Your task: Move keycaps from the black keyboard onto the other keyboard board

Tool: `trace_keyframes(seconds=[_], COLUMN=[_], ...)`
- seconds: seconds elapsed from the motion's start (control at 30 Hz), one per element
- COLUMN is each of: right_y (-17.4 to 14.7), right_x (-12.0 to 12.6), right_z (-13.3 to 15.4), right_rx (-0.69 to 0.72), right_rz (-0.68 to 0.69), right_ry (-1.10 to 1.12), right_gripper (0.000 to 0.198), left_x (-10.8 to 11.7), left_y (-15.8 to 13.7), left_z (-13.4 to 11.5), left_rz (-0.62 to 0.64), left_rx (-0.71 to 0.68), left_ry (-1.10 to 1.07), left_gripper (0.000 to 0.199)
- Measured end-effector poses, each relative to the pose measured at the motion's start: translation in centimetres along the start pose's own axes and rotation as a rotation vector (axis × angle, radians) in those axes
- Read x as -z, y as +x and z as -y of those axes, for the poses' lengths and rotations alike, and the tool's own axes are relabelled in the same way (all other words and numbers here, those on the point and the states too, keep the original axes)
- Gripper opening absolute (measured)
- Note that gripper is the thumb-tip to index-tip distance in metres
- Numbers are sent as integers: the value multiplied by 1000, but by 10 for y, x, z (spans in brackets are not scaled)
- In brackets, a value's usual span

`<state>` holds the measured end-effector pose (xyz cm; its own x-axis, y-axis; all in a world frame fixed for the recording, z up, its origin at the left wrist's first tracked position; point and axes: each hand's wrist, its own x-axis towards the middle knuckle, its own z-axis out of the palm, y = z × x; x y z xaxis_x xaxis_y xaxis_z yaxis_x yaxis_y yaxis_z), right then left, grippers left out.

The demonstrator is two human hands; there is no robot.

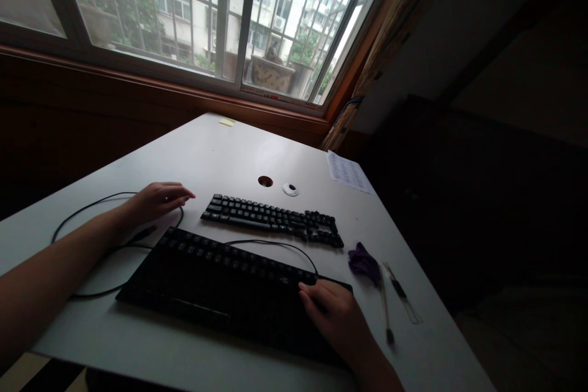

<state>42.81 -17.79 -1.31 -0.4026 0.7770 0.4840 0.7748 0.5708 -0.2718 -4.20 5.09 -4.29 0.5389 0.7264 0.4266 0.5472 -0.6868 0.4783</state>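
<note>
A black keyboard [220, 300] lies near the front of the desk, with keycaps along its far rows and a dark lower area where single keys are hard to make out. My right hand [334, 312] is on its right end, fingers bent together; whatever they hold is hidden. My left hand [162, 198] hovers beyond the keyboard's left corner, its fingers stretched toward a block of loose black keycaps [266, 217]. Those keycaps are laid out in rows like a keyboard, with a gap toward their right end.
A black cable [94, 201] loops over the left of the white desk [179, 159]. On the right lie a purple cloth [364, 262], a thin brush [386, 312] and a wire puller [402, 291]. A cable hole [265, 181], its cover [290, 189] and a printed sheet [349, 171] are farther back.
</note>
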Motion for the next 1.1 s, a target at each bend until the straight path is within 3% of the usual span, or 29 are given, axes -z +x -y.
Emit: trace_keyframes(seconds=[0.17, 0.33, 1.1], right_y=[-2, -7, -6], right_x=[-2, -1, 0], right_z=[-1, -3, -3], right_rx=[7, -7, -9], right_rz=[36, -4, -55], right_ry=[-65, 17, -42], right_gripper=[33, 18, 25], left_x=[0, 0, -1], left_y=[0, 0, 0], left_z=[-2, 2, 3], left_rz=[-10, 11, 10], left_rx=[17, 14, 2], left_ry=[5, 3, 13], left_gripper=[34, 36, 34])
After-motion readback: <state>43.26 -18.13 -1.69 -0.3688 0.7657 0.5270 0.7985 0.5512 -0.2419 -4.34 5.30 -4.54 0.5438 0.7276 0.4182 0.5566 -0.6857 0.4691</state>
